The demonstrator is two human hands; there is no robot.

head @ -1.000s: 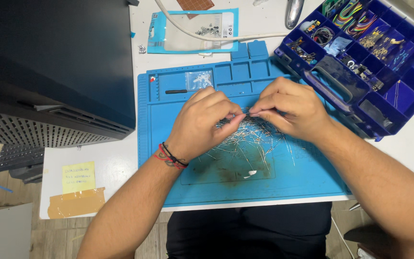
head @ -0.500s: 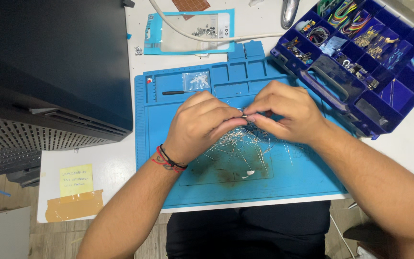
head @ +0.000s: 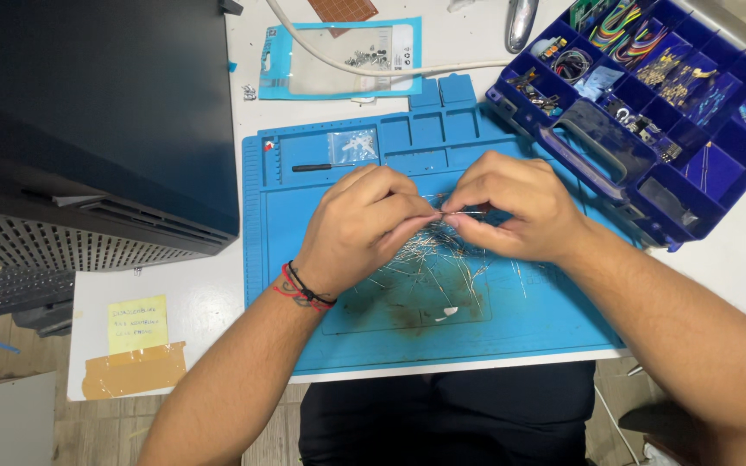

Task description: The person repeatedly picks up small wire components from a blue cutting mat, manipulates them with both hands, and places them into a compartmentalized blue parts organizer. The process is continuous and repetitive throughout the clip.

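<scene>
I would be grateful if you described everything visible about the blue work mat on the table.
The blue work mat looks like soft rubber or silicone and lies flat on the white table. Shallow moulded compartments run along its far edge; one holds a small clear bag, another a dark slim tool. Brownish stains mark its middle, where thin metal wires lie scattered. Both hands work just above it.

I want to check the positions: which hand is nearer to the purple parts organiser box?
Right. The right hand is over the blue mat, just beside the purple organiser box. The left hand is further away, on the far side of the right hand.
</scene>
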